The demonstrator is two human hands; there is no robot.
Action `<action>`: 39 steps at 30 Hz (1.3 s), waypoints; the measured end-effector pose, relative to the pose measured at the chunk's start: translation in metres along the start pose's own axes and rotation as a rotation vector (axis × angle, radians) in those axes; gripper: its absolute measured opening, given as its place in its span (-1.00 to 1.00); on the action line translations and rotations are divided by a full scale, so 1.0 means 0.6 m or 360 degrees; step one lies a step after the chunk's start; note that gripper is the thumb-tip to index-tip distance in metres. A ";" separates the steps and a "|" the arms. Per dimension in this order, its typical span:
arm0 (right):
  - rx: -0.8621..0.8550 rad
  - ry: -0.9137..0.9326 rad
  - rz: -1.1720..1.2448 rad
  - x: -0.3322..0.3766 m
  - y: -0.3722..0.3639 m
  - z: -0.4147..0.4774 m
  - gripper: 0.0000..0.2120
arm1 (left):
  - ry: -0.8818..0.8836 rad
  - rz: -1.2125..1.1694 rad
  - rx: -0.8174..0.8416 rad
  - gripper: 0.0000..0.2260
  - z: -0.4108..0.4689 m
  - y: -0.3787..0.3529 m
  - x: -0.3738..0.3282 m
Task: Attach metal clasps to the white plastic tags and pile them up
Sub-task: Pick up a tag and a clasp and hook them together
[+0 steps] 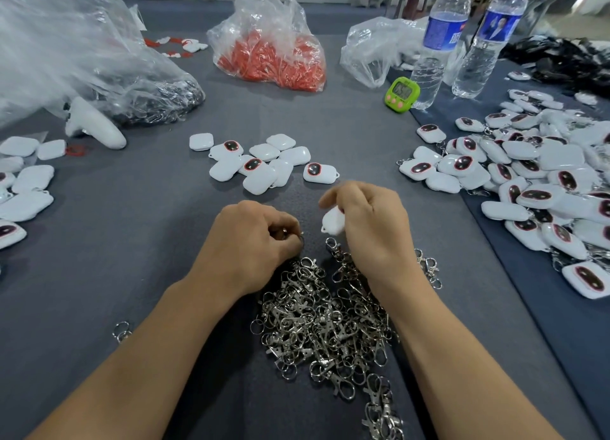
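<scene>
Your left hand [254,238] curls round a metal clasp [298,236], mostly hidden in its grip, over the clasp heap [330,324] at the near edge of the worktop [148,258]. Your right hand [369,221] pinches a white tag [333,221]. The blue bottle label [444,32] and the digits on the green timer [402,93] are too blurred to read.

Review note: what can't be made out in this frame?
Head view:
The metal clasp in the left hand: mostly hidden by curled fingers.
The white tag in the right hand: mostly covered by that hand.
The green timer: digits too small.
The clear bag: cut by the edge, contents blurred.
</scene>
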State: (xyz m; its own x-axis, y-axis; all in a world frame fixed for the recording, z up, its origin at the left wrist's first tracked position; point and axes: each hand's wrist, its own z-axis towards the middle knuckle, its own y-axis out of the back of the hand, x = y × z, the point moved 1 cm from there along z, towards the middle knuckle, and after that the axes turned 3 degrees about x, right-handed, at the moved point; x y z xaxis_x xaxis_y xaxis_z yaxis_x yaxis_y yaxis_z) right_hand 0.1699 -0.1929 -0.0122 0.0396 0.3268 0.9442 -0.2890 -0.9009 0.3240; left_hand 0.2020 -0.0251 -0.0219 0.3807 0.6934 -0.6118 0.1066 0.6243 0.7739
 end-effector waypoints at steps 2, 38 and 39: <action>-0.0012 -0.0005 -0.0023 -0.006 0.006 0.005 -0.88 | -0.0017 0.0017 0.0015 -0.89 0.000 0.001 -0.001; 0.0229 0.0189 -0.0400 -0.017 -0.001 0.008 -0.90 | -0.0109 -0.0024 0.0011 -0.85 0.003 -0.002 0.004; 0.0236 0.0190 -0.0408 -0.017 -0.001 0.007 -0.90 | -0.0106 -0.0025 0.0010 -0.85 0.003 -0.002 0.004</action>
State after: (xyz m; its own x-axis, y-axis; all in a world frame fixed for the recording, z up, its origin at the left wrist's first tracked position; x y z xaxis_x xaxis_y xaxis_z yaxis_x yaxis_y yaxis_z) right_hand 0.1736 -0.1969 -0.0219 -0.0222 0.5720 0.8200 -0.1414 -0.8137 0.5638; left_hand 0.2043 -0.0250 -0.0238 0.4395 0.6578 -0.6117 0.1187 0.6325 0.7654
